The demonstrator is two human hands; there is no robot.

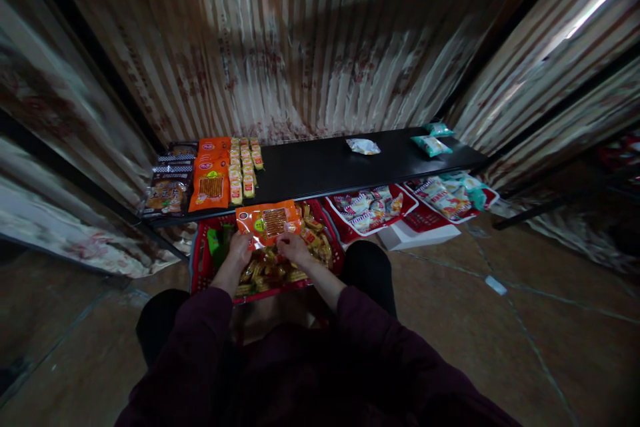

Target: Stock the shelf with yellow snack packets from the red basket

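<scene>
Over a red basket point(197, 257), I hold an orange snack packet point(273, 219) with a clear window showing brown sticks. My left hand point(239, 251) is closed on the packet's lower left corner. At its lower right edge, my right hand point(294, 247) has its fingers closed in a pinch on the packet. Below my hands, the basket holds many small yellow-wrapped snacks point(273, 273) and a green packet point(216, 247) on the left. More orange packets point(210, 183) lie in a column on the black shelf, beside rows of small yellow packs point(243, 170).
The black shelf point(300, 170) also carries dark snack bags point(167, 187) at left, a white packet point(363, 146) and teal packets point(431, 145). Two more red baskets of bags point(345, 230) point(420, 219) stand under its right half. A white box point(420, 237) is beneath them.
</scene>
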